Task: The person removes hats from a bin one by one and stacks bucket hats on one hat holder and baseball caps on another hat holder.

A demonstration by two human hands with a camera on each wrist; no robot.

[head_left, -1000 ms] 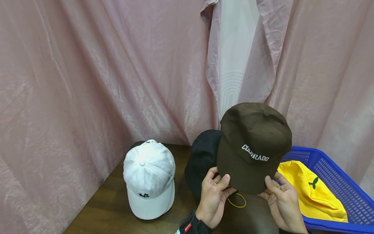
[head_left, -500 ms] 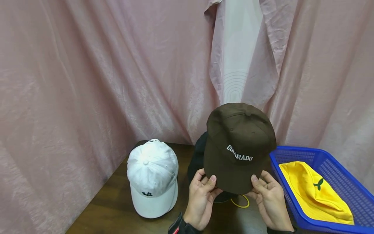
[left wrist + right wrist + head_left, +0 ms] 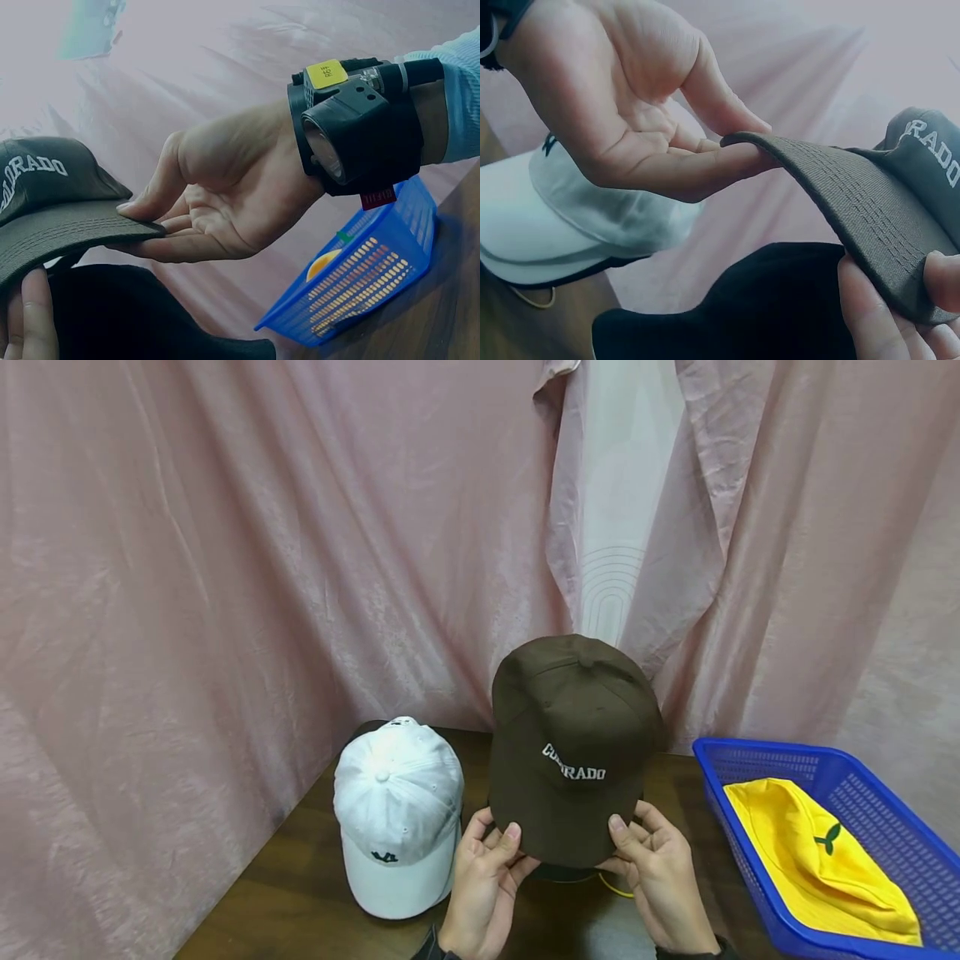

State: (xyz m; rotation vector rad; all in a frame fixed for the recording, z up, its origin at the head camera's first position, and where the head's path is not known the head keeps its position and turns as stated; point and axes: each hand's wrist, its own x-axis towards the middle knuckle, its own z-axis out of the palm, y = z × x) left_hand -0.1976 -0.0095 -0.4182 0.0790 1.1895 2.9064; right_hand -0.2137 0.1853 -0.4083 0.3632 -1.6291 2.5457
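Note:
A dark brown cap point(image 3: 573, 735) lettered COLORADO hangs above the table, crown up and brim toward me. My left hand point(image 3: 498, 853) pinches the brim's left edge, thumb on top. At the right edge my right hand point(image 3: 626, 842) pinches it the same way. The left wrist view shows the right hand point(image 3: 161, 225) on the brim point(image 3: 67, 232). In the right wrist view the left hand point(image 3: 727, 146) grips the stitched brim point(image 3: 840, 195). A black cap point(image 3: 780, 307) lies under the brown one, almost hidden in the head view.
A white cap point(image 3: 397, 810) lies on the dark wooden table point(image 3: 292, 902) to the left. At the right stands a blue basket point(image 3: 720, 777) holding a yellow hat point(image 3: 810, 860). A yellow band point(image 3: 617, 887) lies near my hands. Pink curtains point(image 3: 225, 568) close off the back.
Both hands have carried the brown cap to the left and a little lower, so it now covers the black cap. The grip on the brim is unchanged.

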